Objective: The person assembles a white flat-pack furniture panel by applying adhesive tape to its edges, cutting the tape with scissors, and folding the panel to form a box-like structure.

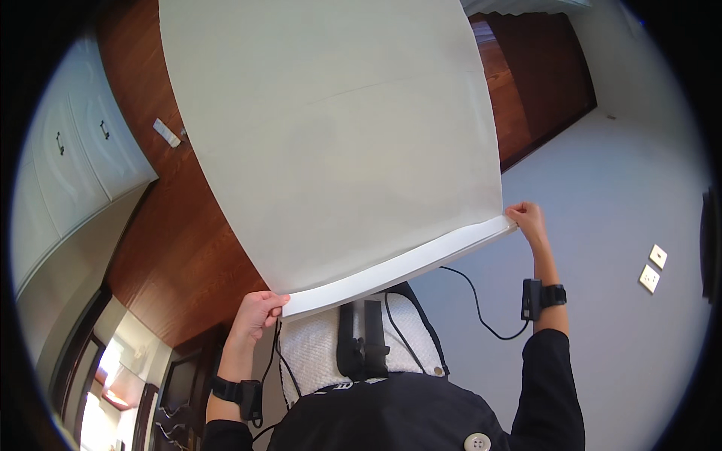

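A large off-white sheet [338, 150] stretches away in front of me, with a faint crease across its middle. Along its near edge runs a bright white strip [398, 263] that looks like a turned-over band. The left end of this band is pinched between the thumb and fingers of my left hand [259, 314]. At the right end, my right hand [526, 219] grips the corner, its fingers curled closed. Whether the sheet is paper or plastic, I cannot tell.
Reddish-brown wooden floor [177, 233] shows on the left, with a small white tube-like object [166, 133] on it. White cabinets [75, 143] line the left. A pale wall [602, 225] with sockets [649, 279] is at right. Black cables [481, 312] hang by my wrists.
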A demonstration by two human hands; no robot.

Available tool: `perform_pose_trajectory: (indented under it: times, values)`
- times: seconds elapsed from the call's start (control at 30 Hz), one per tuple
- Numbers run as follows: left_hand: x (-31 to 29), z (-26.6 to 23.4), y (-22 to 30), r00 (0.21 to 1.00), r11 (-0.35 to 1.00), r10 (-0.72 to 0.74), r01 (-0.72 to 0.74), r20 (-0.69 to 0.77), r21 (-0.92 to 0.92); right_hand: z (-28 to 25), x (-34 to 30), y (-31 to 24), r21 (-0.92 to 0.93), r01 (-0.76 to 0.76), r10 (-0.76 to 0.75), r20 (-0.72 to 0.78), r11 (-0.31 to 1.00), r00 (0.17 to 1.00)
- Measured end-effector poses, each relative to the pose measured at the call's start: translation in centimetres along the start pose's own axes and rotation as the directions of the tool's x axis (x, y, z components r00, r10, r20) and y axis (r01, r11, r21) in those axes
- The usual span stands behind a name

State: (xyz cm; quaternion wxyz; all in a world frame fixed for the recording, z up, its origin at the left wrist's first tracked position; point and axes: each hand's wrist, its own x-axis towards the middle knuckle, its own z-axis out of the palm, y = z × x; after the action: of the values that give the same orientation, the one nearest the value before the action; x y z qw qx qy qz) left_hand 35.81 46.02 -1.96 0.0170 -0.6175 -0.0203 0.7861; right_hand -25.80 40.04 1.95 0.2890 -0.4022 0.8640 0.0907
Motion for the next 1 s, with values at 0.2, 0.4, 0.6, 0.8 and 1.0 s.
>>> perform_pose_trajectory:
  times: [0.2,0.4,0.6,0.8,1.0]
  values:
    - [-0.2,-2.4,-0.1,0.994,1.000,0.004,-0.002,-0.113,0.017,0.8,-3.1,-3.9,0.050,0.060,-0.059,-0.021,0.997,0.998]
    - [-0.4,-4.0,-0.5,0.992,1.000,0.008,-0.007,-0.123,0.002,1.0,-5.4,-7.5,-0.141,0.179,-0.187,-0.043,0.974,0.981]
    - [-0.6,-3.5,0.0,0.992,0.996,0.011,0.000,-0.124,0.088,1.8,-8.1,-14.2,-0.148,0.498,-0.490,0.088,0.854,0.867]
    - [-0.3,-2.1,0.2,0.995,0.997,0.022,-0.015,-0.093,0.078,6.3,-10.9,-19.7,0.356,0.592,-0.679,0.525,0.723,0.513]
    - [0.5,-1.1,-1.3,0.998,0.999,-0.001,-0.002,-0.062,-0.047,9.0,-13.8,-17.8,0.306,0.766,-0.775,0.515,0.565,0.365]
